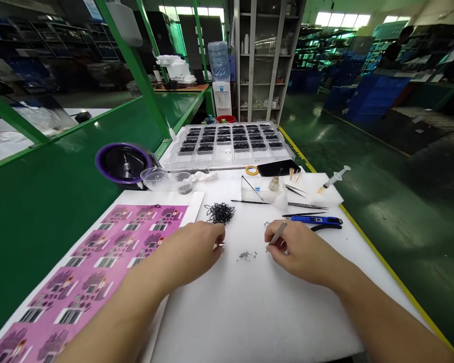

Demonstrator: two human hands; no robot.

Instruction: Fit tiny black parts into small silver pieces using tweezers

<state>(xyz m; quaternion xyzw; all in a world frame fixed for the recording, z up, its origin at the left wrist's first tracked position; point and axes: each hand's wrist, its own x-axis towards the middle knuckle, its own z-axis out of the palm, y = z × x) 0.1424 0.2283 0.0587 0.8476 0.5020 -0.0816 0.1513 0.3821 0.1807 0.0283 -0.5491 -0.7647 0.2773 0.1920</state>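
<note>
My left hand (199,252) is closed in a pinch beside a pile of small black pieces (221,213); a tiny pale tip shows at its fingertips, too small to name. In my right hand (295,247) is a slim metal tool (278,232), possibly tweezers, held like a pen and angled down toward the white surface (227,312). Between the two hands lies a scatter of tiny grey parts (245,256), which neither hand touches.
Pink printed sheets (109,252) cover the left side. A divided clear tray (227,158) of black pieces stands behind. Clear cups (184,183), a purple-rimmed bowl (124,164), a blue-handled tool (314,220), a syringe (335,177) and a black phone (279,168) surround the work area.
</note>
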